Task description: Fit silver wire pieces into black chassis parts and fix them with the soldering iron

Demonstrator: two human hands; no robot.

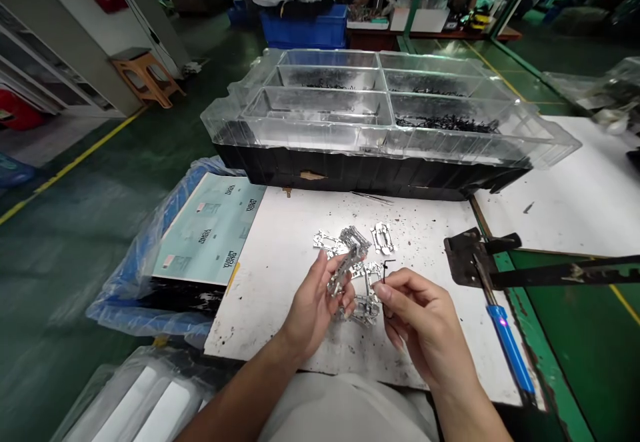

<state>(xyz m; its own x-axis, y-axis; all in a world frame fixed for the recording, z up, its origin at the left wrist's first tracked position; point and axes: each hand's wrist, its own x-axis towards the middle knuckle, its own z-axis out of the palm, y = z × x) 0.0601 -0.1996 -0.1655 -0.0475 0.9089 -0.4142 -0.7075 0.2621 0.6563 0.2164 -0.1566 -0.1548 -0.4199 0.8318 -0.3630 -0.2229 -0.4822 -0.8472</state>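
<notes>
My left hand (320,295) is closed around a silvery metal bracket (343,274), which is held tilted above the white board (265,309). Between the thumb and fingers of my right hand (420,312) is a thin black bent piece (385,275), upright and just right of the bracket. More metal brackets lie beneath and behind my hands, partly hidden by my left fingers. One separate bracket (383,238) rests a little farther back on the board.
A clear divided tray (325,121) holding small black pieces stands across the back on a black base. A blue-handled tool (510,349) lies at the right near a black metal arm (565,274). Left is a plastic-lined blue bin (135,322). Thin tweezers (373,198) lie before the tray.
</notes>
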